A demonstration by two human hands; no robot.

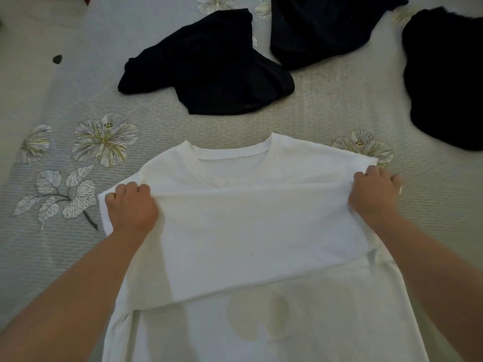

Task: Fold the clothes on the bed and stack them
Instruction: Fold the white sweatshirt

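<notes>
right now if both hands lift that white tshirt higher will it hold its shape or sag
The white t-shirt would likely sag in the middle: it already drapes softly between the left hand and right hand. It looks thin and light, so it should lift easily.

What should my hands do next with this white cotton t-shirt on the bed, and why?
Probably carry the gripped fold forward and lay it flat up to the collar. The left hand and right hand each grip a side of the white cotton t-shirt, whose lower part is already doubled over the chest, short of the neckline, on the flower-printed bedspread.
</notes>
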